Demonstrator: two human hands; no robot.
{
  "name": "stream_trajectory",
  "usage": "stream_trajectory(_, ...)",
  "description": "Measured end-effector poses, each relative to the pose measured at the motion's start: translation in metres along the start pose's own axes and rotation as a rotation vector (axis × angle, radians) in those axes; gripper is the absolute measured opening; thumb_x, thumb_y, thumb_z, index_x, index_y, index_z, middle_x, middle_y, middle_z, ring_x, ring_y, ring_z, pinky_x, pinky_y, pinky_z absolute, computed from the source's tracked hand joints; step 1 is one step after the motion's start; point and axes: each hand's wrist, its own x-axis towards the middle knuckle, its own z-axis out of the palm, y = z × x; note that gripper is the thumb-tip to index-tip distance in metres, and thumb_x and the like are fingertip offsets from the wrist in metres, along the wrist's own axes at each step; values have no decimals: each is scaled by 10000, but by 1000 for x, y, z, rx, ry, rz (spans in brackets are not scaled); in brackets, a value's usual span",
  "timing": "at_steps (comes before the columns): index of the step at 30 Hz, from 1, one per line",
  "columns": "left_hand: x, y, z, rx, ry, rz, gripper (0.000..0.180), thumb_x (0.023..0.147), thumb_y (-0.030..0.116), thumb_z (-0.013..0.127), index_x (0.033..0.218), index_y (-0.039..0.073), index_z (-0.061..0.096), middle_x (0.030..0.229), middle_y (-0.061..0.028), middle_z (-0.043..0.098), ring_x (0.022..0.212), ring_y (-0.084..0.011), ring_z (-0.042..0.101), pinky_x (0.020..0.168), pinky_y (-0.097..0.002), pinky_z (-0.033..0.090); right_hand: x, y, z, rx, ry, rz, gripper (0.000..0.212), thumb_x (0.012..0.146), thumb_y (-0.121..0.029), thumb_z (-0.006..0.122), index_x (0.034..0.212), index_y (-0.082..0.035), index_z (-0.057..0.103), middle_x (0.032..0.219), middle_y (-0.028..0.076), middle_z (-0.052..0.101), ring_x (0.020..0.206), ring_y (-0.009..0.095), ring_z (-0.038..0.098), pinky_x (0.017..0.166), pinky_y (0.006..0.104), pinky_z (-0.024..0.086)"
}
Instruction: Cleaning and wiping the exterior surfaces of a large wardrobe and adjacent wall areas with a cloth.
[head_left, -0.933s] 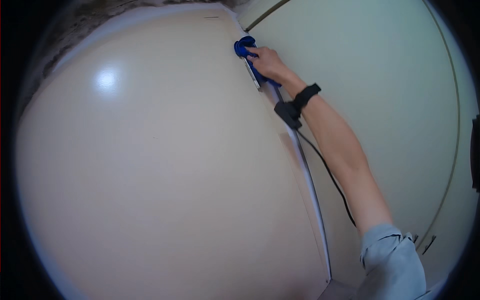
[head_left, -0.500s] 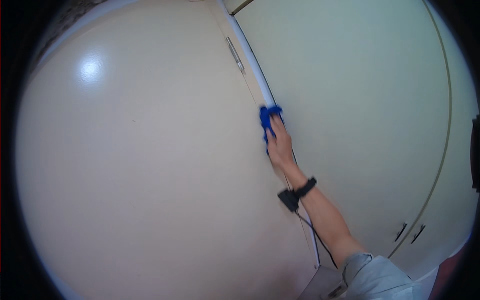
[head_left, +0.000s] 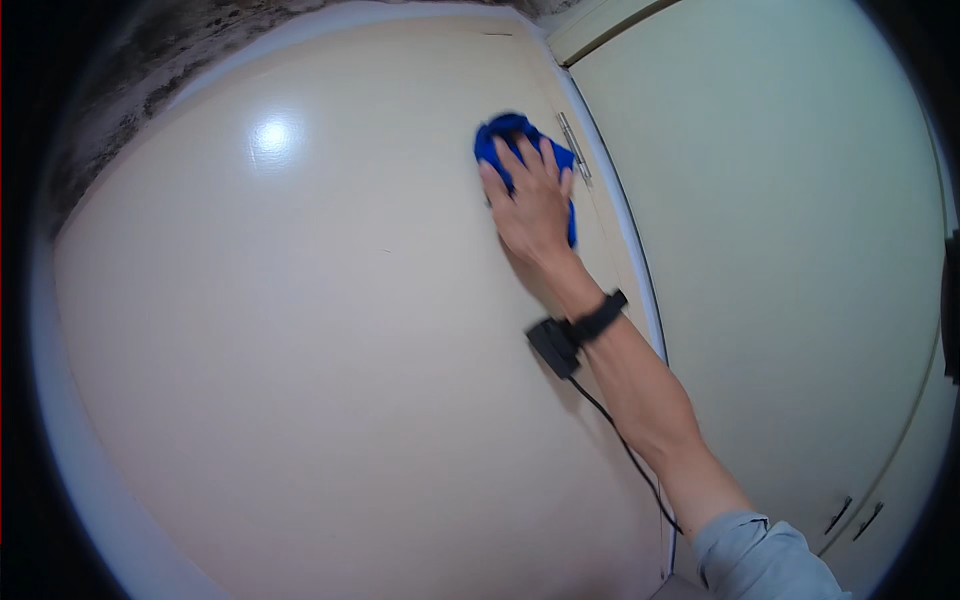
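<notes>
Right hand (head_left: pixel 536 208) — fingers spread wide, pressed over the cloth (head_left: pixel 503 127) — lies against the door (head_left: pixel 300 350); hinge (head_left: pixel 571 141) at the hand's one o'clock.

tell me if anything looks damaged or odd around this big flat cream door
Yes: at the upper left, the dark, mottled brown-grey surface beyond the large, flat cream door looks odd, blotchy against the door's smooth finish. Whether that is mould, dirt or damage, I cannot tell.
</notes>
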Motion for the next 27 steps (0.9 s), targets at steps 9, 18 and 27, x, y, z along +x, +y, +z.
stream_trajectory(9,45,2,95,12,15,-4,203,989,304,655,1163,211,609,1028,33,661,1010,-199,662,826,-490,432,-104,-71,58,567,-396,-751,344,889,-388,633,1125,-148,705,1356,116,585,1464,389,355,1205,662,119)
stream_trajectory(18,68,-19,92,9,15,14,198,988,298,655,1161,216,607,1033,41,661,969,-197,656,787,-472,443,103,61,51,-60,14,-64,521,1031,-450,433,1433,-142,555,1527,159,451,1461,419,289,1169,673,135)
stream_trajectory(27,76,-35,10,-32,-95,-16,253,977,313,676,1188,206,589,1066,14,669,975,-201,638,789,-489,440,-64,-117,12,157,-215,-558,512,919,-421,602,1351,-147,634,1458,154,516,1473,426,286,1170,681,151)
